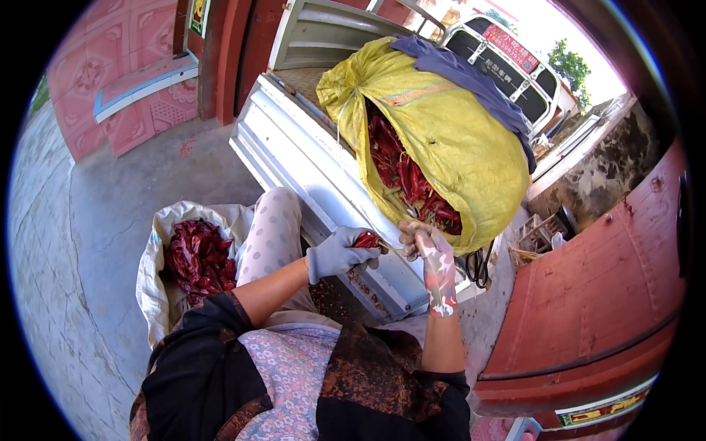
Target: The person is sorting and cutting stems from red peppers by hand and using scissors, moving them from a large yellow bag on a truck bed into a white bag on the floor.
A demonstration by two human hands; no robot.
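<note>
My left hand [345, 256], in a grey glove, is closed around a dark red dried chili pepper [367, 239]. Just to its right is my right hand [433, 251], in a patterned glove, its fingers bent near the chili's stem end; whether they pinch anything is too small to tell. Beyond both hands a large yellow woven sack [458, 143] lies on its side on a truck bed, with more dried red chilies [405, 171] showing through its long opening. At my left a white woven sack [148, 270] stands by my knee, holding dark red chilies [198, 259].
The truck's white side panel [314, 165] runs between me and the yellow sack. A blue-purple cloth [469, 82] drapes over that sack. To the right is a large red metal door [584, 297]; a black cord [479, 268] hangs near my right hand. A pink tiled ledge [143, 82] stands at upper left.
</note>
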